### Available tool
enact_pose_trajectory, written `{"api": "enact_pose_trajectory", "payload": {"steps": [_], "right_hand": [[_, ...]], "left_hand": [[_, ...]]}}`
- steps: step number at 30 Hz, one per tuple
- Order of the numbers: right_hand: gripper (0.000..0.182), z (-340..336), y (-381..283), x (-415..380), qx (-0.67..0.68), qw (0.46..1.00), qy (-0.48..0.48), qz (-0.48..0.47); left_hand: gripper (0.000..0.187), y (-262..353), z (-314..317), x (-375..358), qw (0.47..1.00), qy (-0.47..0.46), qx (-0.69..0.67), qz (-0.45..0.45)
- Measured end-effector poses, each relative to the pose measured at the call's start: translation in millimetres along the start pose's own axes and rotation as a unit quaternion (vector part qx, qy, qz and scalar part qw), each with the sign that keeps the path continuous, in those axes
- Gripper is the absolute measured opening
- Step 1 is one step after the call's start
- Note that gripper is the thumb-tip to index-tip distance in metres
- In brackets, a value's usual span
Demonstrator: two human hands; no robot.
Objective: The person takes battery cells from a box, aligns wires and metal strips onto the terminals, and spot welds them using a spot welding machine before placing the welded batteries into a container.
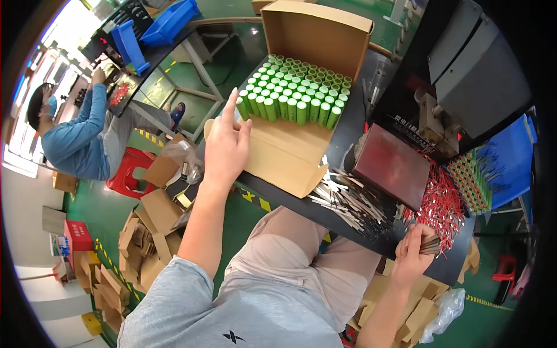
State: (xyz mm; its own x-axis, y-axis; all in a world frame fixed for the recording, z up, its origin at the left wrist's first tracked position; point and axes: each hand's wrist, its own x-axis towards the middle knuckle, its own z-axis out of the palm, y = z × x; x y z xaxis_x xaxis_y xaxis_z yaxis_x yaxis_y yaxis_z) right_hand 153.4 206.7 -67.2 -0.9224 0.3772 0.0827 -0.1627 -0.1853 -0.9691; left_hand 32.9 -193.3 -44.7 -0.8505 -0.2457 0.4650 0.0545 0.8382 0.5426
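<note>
At the front left corner of the open cardboard box, my left hand (227, 142) has its index finger and thumb closed around a green battery cell (241, 109). Rows of similar green cylindrical cells (293, 104) stand upright in the cardboard box (316, 32), just beyond that hand. My right hand (413, 252) is closed on a bundle of thin flat strips (430, 245) at the table's near right edge. Beside it lie a heap of red wire leads (435, 203) and a loose pile of pale metal strips (351, 203).
A dark machine with a grey housing (484, 58) and a reddish-brown block (391, 165) occupies the table's right side. Behind the wires is a block of assembled cells (469, 182) near a blue bin (513, 159). A co-worker (75, 136) sits at another bench, left.
</note>
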Motion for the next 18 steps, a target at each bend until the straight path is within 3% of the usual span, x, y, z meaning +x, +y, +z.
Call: {"api": "enact_pose_trajectory", "payload": {"steps": [3,5,7,10,13,18], "right_hand": [[0.007,-0.2,-1.1,1.6,0.008,1.0,-0.005,0.007],[0.007,-2.5,0.5,1.4,0.016,1.0,-0.001,0.009],[0.007,-2.7,-1.3,2.0,0.018,1.0,-0.011,0.007],[0.013,0.1,-8.8,3.1,0.023,0.999,-0.021,0.01],[0.017,14.0,-30.6,5.4,0.017,1.0,0.008,0.023],[0.017,31.4,-58.2,26.8,0.023,0.999,-0.008,0.029]], "left_hand": [[0.055,-2.2,2.5,-8.3,0.999,0.012,-0.04,-0.019],[0.036,-2.1,3.2,-8.9,0.996,0.033,-0.058,-0.056],[0.03,-15.0,10.4,-7.6,0.992,0.052,-0.103,-0.042],[0.028,3.2,3.1,-12.4,0.987,0.017,-0.154,-0.051],[0.025,44.9,-1.1,-17.4,0.938,-0.047,-0.343,-0.029],[0.024,127.4,9.2,-15.4,0.838,-0.169,-0.517,0.044]]}}
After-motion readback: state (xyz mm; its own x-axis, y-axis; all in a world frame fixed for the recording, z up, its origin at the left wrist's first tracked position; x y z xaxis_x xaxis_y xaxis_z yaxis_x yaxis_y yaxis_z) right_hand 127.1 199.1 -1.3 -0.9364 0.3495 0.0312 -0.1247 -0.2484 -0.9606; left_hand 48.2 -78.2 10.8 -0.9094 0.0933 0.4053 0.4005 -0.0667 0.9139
